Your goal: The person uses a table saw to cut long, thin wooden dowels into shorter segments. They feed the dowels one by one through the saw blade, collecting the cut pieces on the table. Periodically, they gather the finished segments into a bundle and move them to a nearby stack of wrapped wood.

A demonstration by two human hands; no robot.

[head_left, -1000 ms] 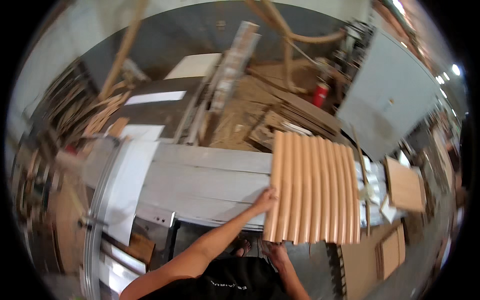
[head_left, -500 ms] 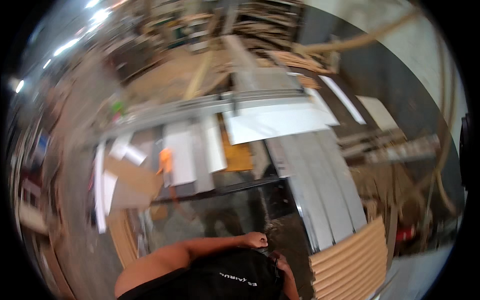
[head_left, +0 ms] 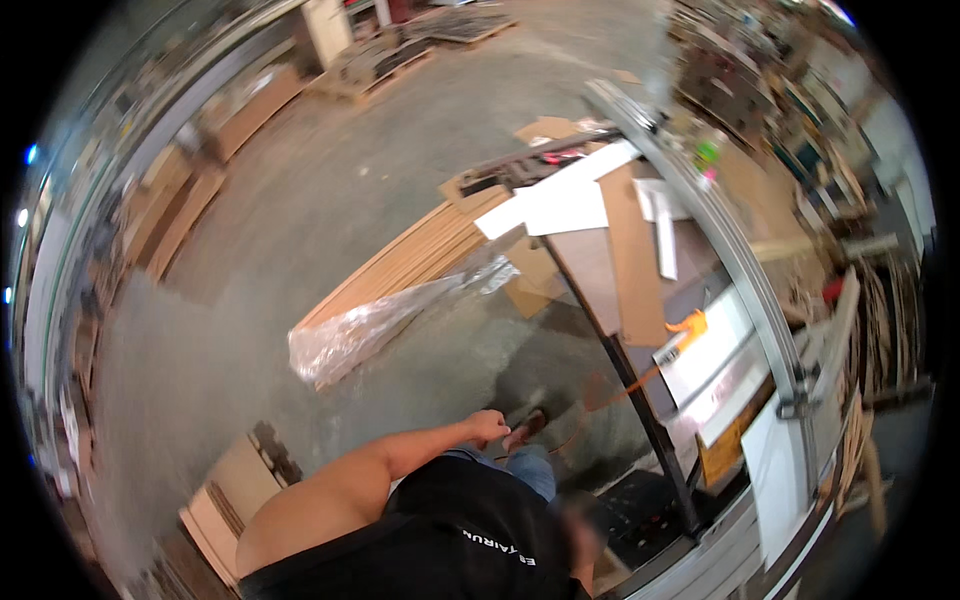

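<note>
My left hand (head_left: 488, 428) hangs in front of my body, above the floor and close to my foot (head_left: 526, 430). Its fingers are curled closed, and no held thing shows in them. My right hand (head_left: 582, 545) is a blur beside my black shirt, so its fingers cannot be made out. The nearest thing to it is the dark edge of the worktable (head_left: 655, 430). On that table lie white panels (head_left: 570, 205), a brown strip of board (head_left: 632, 260) and an orange-handled tool (head_left: 688, 328), apart from both hands.
A long metal rail (head_left: 720, 220) crosses the table. Left of the table, a stack of wooden strips (head_left: 390, 265) partly wrapped in clear plastic (head_left: 350, 345) lies on the concrete floor (head_left: 240, 320). Boards (head_left: 245, 480) stand behind my left arm. Wooden pieces (head_left: 175, 210) line the far left.
My view has swung left, so the table now appears on the right and the floor with wrapped strips has come in. My left hand stays closed; the right has become blurred.
</note>
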